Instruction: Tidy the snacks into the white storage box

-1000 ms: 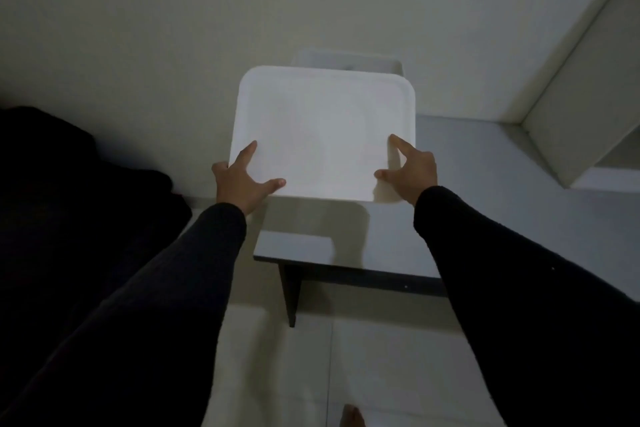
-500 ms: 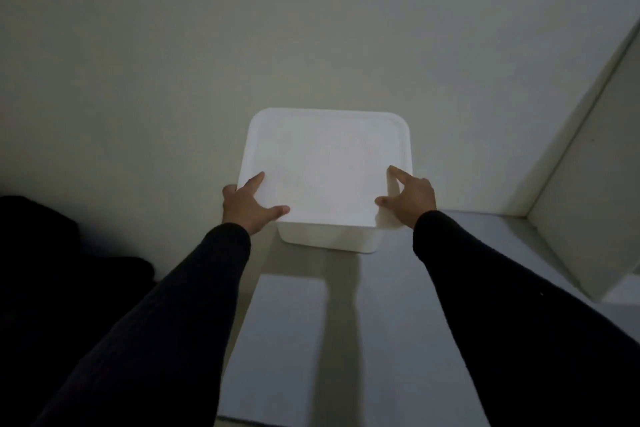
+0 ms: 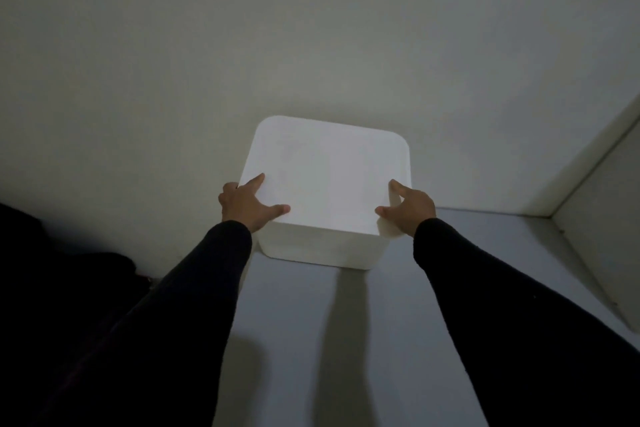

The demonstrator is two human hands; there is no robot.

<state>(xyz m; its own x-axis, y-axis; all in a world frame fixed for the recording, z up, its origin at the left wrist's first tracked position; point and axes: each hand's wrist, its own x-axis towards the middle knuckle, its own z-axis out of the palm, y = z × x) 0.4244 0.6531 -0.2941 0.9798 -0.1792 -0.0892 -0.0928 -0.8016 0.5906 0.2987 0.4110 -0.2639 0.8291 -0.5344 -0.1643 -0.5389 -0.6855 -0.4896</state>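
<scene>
White storage box [image 3: 325, 184] sits on the grey table [image 3: 398, 340] against the wall, lid on. Left hand [image 3: 247, 206] and right hand [image 3: 410, 206] grip the lid's near corners, fingers spread, thumbs on top. No snacks visible; tidying looks finished, box closed.

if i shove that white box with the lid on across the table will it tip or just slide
Probably slide: the white storage box looks squat, wide and flat-based on the smooth grey table. Its plain walls look rigid, and likely slick to grip. The left hand and right hand hold the lid at its near corners; weight cannot be judged.
</scene>
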